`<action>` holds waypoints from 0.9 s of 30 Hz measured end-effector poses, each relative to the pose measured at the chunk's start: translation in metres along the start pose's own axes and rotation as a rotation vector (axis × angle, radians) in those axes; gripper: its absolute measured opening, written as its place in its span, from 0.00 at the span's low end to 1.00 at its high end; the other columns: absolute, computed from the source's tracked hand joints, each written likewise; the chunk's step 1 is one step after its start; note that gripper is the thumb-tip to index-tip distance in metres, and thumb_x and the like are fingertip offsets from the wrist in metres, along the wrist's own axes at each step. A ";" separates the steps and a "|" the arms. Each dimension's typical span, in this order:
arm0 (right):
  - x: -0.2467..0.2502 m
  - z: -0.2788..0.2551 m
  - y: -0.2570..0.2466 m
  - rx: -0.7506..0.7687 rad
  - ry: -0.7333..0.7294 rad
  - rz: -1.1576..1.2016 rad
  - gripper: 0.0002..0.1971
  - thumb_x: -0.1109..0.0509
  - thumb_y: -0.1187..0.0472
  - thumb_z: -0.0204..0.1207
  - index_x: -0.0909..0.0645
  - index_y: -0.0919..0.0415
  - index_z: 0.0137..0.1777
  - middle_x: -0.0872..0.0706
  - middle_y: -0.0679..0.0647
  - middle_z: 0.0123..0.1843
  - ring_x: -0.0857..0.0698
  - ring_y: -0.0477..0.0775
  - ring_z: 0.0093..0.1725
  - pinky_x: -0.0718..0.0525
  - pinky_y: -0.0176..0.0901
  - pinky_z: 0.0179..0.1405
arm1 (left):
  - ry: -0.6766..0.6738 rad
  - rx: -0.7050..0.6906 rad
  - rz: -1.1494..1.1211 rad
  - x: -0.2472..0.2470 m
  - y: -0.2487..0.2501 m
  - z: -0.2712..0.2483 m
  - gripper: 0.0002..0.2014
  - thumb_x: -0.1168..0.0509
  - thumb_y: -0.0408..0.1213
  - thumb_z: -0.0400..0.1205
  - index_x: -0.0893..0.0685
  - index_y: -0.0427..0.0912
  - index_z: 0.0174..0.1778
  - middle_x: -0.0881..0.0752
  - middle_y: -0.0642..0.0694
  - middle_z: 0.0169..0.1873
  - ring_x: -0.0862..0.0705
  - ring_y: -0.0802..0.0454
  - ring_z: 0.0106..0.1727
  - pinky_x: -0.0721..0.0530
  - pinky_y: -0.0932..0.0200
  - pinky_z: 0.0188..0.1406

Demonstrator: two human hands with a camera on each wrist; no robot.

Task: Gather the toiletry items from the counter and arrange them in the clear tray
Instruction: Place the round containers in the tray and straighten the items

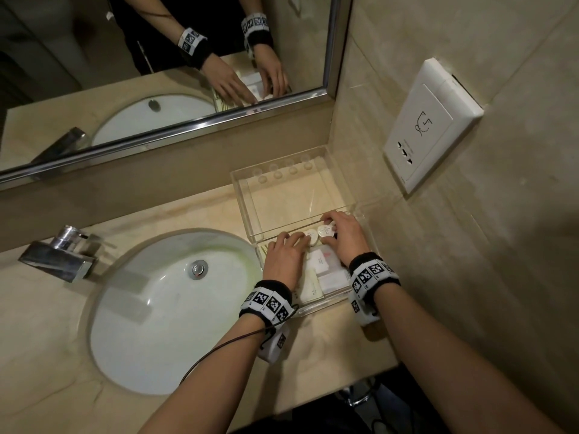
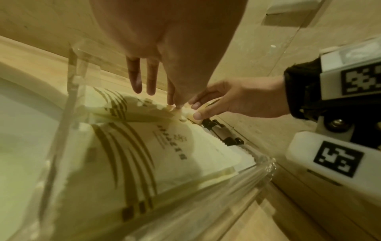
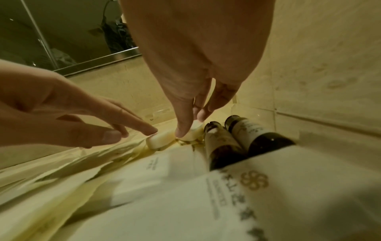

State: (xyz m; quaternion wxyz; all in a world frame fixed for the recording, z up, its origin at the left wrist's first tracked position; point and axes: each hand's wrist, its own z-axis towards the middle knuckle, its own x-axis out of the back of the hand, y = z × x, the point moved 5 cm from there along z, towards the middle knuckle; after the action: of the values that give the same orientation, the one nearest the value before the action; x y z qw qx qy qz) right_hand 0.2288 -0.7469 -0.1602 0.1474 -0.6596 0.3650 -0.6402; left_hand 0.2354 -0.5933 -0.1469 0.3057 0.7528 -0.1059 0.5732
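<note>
The clear tray (image 1: 326, 303) sits on the counter by the right wall. In it lie white sachets (image 1: 324, 261) and a striped packet (image 2: 132, 146). Two dark bottles (image 3: 222, 143) lie along its right side. Two small round white soaps (image 1: 311, 237) rest side by side at the tray's far end. My left hand (image 1: 293, 242) reaches in with straight fingers, its index tip touching the left soap (image 3: 160, 138). My right hand (image 1: 332, 228) pinches the right soap (image 3: 193, 129) between thumb and fingers.
A clear, empty section (image 1: 282, 195) like an open lid lies behind the tray. The white sink (image 1: 163, 308) and chrome faucet (image 1: 59, 252) are to the left. The mirror (image 1: 156, 73) stands behind, and a socket plate (image 1: 432, 123) is on the right wall.
</note>
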 end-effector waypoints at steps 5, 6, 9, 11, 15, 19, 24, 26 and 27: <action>0.010 -0.011 -0.007 -0.029 0.055 0.082 0.14 0.20 0.65 0.69 0.17 0.55 0.53 0.15 0.49 0.48 0.18 0.46 0.43 0.15 0.40 0.48 | 0.113 0.066 -0.232 0.011 -0.025 -0.015 0.17 0.31 0.35 0.79 0.18 0.44 0.64 0.18 0.48 0.62 0.26 0.48 0.65 0.24 0.52 0.64; 0.011 -0.016 -0.009 -0.051 0.046 0.114 0.10 0.21 0.63 0.71 0.17 0.56 0.50 0.14 0.49 0.45 0.16 0.45 0.41 0.14 0.38 0.46 | 0.102 0.079 -0.279 0.011 -0.029 -0.021 0.17 0.28 0.38 0.77 0.17 0.43 0.61 0.17 0.48 0.59 0.25 0.49 0.62 0.23 0.54 0.62; -0.003 -0.037 -0.008 -0.145 -0.130 0.139 0.09 0.20 0.57 0.69 0.16 0.54 0.45 0.11 0.49 0.39 0.12 0.46 0.40 0.11 0.41 0.44 | -0.006 0.060 -0.325 0.006 -0.032 -0.042 0.21 0.22 0.44 0.70 0.17 0.43 0.57 0.17 0.48 0.54 0.24 0.51 0.58 0.23 0.59 0.57; -0.015 -0.047 -0.004 -0.203 -0.212 0.142 0.12 0.17 0.56 0.65 0.16 0.52 0.43 0.11 0.51 0.38 0.11 0.48 0.40 0.10 0.45 0.45 | -0.079 0.044 -0.308 -0.002 -0.031 -0.053 0.25 0.21 0.45 0.68 0.17 0.44 0.59 0.18 0.48 0.56 0.23 0.51 0.59 0.22 0.59 0.59; -0.029 -0.059 -0.002 -0.217 -0.283 0.135 0.13 0.15 0.59 0.62 0.14 0.51 0.43 0.11 0.50 0.34 0.12 0.48 0.37 0.10 0.49 0.46 | -0.111 0.065 -0.320 -0.012 -0.033 -0.062 0.28 0.21 0.44 0.69 0.20 0.45 0.65 0.18 0.48 0.60 0.23 0.51 0.62 0.23 0.58 0.63; -0.029 -0.062 -0.003 -0.229 -0.251 0.135 0.12 0.16 0.59 0.65 0.14 0.51 0.45 0.12 0.48 0.35 0.12 0.47 0.37 0.10 0.47 0.44 | -0.085 0.057 -0.339 -0.011 -0.034 -0.063 0.27 0.22 0.45 0.69 0.18 0.45 0.63 0.17 0.49 0.58 0.23 0.51 0.61 0.25 0.62 0.60; -0.023 -0.048 -0.015 -0.230 -0.079 0.153 0.09 0.23 0.57 0.74 0.18 0.58 0.51 0.15 0.46 0.37 0.15 0.46 0.40 0.13 0.41 0.46 | 0.171 0.092 -0.314 0.008 -0.043 -0.053 0.15 0.27 0.39 0.76 0.17 0.40 0.57 0.17 0.46 0.53 0.23 0.49 0.56 0.22 0.58 0.56; -0.029 -0.044 -0.017 -0.280 -0.062 0.168 0.08 0.24 0.58 0.75 0.18 0.59 0.50 0.16 0.46 0.37 0.16 0.46 0.41 0.14 0.43 0.50 | 0.177 0.107 -0.283 0.009 -0.044 -0.046 0.16 0.27 0.36 0.75 0.17 0.40 0.59 0.18 0.46 0.56 0.24 0.48 0.59 0.23 0.58 0.58; -0.034 -0.043 -0.016 -0.310 -0.067 0.177 0.08 0.23 0.59 0.74 0.18 0.59 0.49 0.16 0.47 0.38 0.16 0.47 0.42 0.14 0.45 0.52 | 0.160 0.105 -0.267 0.008 -0.045 -0.042 0.17 0.26 0.34 0.74 0.18 0.40 0.59 0.19 0.46 0.57 0.24 0.47 0.61 0.23 0.58 0.58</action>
State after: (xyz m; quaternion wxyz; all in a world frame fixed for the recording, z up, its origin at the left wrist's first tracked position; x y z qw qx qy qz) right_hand 0.1958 -0.7013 -0.1686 0.1122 -0.6606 0.5109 -0.5385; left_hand 0.2267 -0.5319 -0.1483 0.3469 0.7272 0.0498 0.5903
